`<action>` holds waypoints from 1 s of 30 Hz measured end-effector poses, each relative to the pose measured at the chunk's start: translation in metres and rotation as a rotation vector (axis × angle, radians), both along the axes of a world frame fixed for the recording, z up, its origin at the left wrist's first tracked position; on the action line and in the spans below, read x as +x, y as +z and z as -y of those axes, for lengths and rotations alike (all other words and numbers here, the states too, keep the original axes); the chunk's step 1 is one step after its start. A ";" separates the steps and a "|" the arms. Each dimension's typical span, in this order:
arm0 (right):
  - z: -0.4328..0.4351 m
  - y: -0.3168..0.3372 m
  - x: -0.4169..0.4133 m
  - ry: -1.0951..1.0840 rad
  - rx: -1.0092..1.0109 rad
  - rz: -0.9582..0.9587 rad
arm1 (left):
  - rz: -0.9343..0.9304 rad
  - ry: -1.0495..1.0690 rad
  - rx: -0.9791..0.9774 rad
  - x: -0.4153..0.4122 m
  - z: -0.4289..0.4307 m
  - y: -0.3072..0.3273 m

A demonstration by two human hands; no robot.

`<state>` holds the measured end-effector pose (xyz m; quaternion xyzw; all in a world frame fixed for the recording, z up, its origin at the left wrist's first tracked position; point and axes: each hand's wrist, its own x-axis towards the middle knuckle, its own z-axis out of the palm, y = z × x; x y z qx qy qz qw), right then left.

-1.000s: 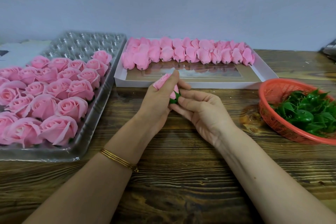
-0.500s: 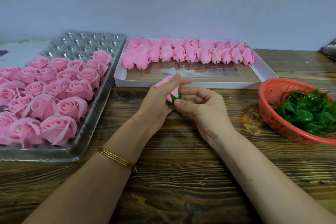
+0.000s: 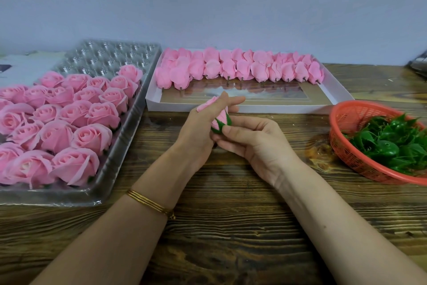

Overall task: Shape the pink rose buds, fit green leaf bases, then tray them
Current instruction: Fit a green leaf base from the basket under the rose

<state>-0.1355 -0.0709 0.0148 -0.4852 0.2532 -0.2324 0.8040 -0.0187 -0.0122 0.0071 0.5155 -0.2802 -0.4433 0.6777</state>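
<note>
Rose bud (image 3: 218,120) between left hand (image 3: 196,133), right hand (image 3: 256,143)

Soft, even light filled the scene, and shadows were faint: only a pale smudge lay on the dark-grained wooden table (image 3: 231,227) below the fingers (image 3: 233,99). The pink rose bud with its green leaf base (image 3: 217,123) in them was sharp. Left of the fingers, the clear plastic blister tray (image 3: 104,58) glinted with small highlights. Just beyond them, the white cardboard box with a glossy window (image 3: 277,109) mirrored pink. To their right, the red plastic mesh basket (image 3: 339,136) looked slightly smeared, and the wood beside it shone. The outer edges bowed with wide-angle stretch.
</note>
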 end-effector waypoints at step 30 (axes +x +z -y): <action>0.004 -0.010 0.005 -0.225 -0.180 -0.075 | 0.008 -0.081 -0.030 -0.009 -0.003 0.003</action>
